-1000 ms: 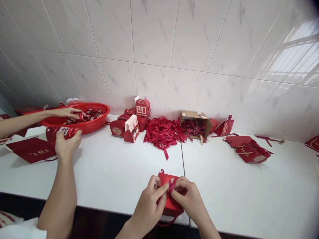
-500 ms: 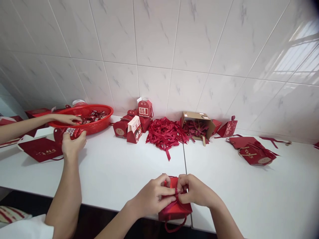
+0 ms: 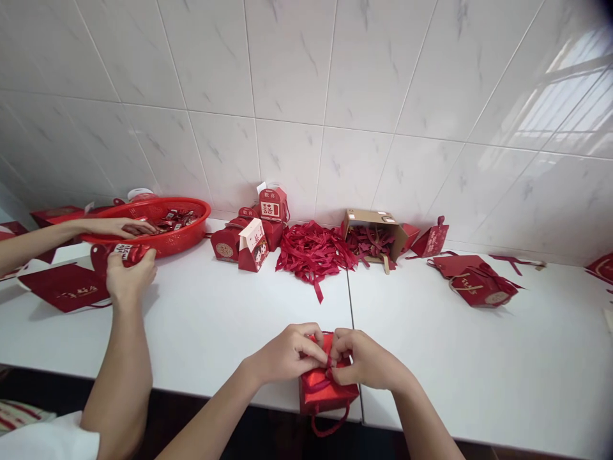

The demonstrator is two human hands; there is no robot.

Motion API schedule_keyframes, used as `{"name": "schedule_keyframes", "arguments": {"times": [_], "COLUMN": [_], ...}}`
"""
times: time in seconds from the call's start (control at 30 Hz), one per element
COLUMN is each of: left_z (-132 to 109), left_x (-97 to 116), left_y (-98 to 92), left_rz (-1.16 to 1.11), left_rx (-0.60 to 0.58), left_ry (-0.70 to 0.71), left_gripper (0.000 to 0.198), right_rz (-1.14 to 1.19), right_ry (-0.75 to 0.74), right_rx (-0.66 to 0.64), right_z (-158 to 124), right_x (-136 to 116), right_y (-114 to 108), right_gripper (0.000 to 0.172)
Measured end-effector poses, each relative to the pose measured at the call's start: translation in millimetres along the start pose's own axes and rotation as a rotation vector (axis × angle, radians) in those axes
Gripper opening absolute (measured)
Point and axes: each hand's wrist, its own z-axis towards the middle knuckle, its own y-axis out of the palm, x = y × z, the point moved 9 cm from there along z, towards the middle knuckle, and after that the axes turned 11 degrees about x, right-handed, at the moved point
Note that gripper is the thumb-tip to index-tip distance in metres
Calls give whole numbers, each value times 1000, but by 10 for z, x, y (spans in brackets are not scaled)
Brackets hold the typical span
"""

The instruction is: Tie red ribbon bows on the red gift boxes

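Observation:
A red gift box (image 3: 330, 397) with a rope handle stands at the table's front edge, close to me. On top of it, a dark red ribbon (image 3: 328, 369) forms a small knot or loop. My left hand (image 3: 293, 352) is closed on the ribbon from the left, its fingers bent over the box top. From the right, my right hand (image 3: 364, 359) pinches the ribbon beside the knot. The fingertips of both hands nearly meet there and partly cover the ribbon.
A heap of red ribbons (image 3: 313, 252) lies near the wall, beside a cardboard box (image 3: 376, 220) of ribbons. Small gift boxes (image 3: 227, 243) stand left of it, others (image 3: 483, 284) lie right. A co-worker's hand (image 3: 129, 275) grips a red packet near a red basket (image 3: 184, 243).
The view has shifted slightly, so most things sit a little farther left. My fingers have drawn closer together at the ribbon knot. The co-worker's hand in the basket has moved slightly.

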Motion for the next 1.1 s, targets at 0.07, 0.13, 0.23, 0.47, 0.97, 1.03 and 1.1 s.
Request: {"name": "schedule_keyframes", "arguments": {"times": [0.07, 0.13, 0.23, 0.47, 0.97, 1.03, 1.1], "left_z": [-9, -27, -55, -108, -118, -122, -125], "left_x": [-12, -3, 19, 17, 16, 28, 62], "left_y": [-3, -12, -24, -106, -57, -128, -177], "left_rz": [0, 14, 42, 109, 239, 359, 398], "left_rx": [40, 88, 152, 156, 108, 135, 161], "left_ry": [11, 33, 55, -35, -111, -92, -70], "left_gripper": [19, 20, 20, 15, 22, 21, 18], "right_rz": [28, 51, 62, -9, -381, -496, -557], "right_ry": [-10, -12, -23, -29, -242, -284, -316], "right_rx": [19, 35, 70, 182, 482, 536, 573], "right_z": [-1, -2, -11, -121, -308, -347, -371], "right_x": [12, 35, 58, 37, -74, -95, -118], "right_y": [-16, -29, -45, -164, -350, -390, -404], "right_gripper": [17, 17, 16, 12, 14, 16, 15]}}
